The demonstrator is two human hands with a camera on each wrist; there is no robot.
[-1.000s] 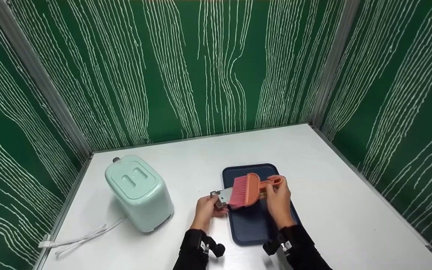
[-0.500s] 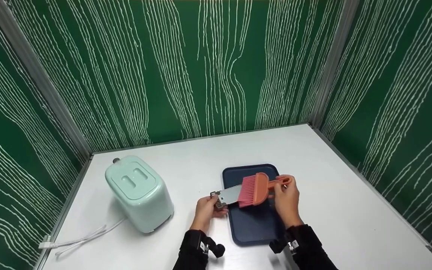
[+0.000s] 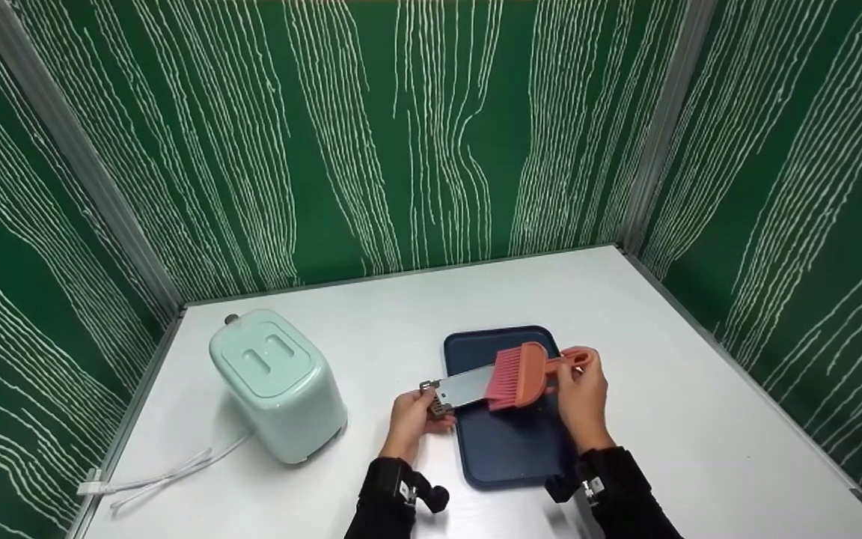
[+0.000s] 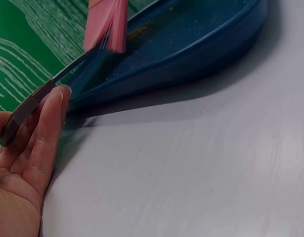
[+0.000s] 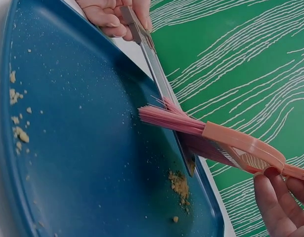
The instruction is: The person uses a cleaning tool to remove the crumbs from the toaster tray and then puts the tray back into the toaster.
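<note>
My left hand [image 3: 414,421] pinches the brownish end of a flat metal crumb tray [image 3: 468,387], which slants over a dark blue tray [image 3: 502,464]. Thumb above and fingers below, the grip shows in the left wrist view. An orange brush [image 3: 532,374] with pink bristles [image 5: 164,118] is held by its handle in my right hand [image 3: 582,397]. Its bristles straddle the metal plate near the far end, some hanging on either side in the right wrist view. Below that end lies a small heap of yellowish crumbs [image 5: 179,187] on the blue tray.
A mint-green toaster [image 3: 274,382] stands at the left, its white cable [image 3: 169,475] trailing to the table's left edge. More crumbs [image 5: 21,133] line one side of the blue tray. Green walls [image 3: 446,135] with white lines enclose the white table [image 3: 700,419].
My right hand has moved right with the brush, sweeping the bristles along the metal plate toward its far end and baring more of it. The left hand stays in place.
</note>
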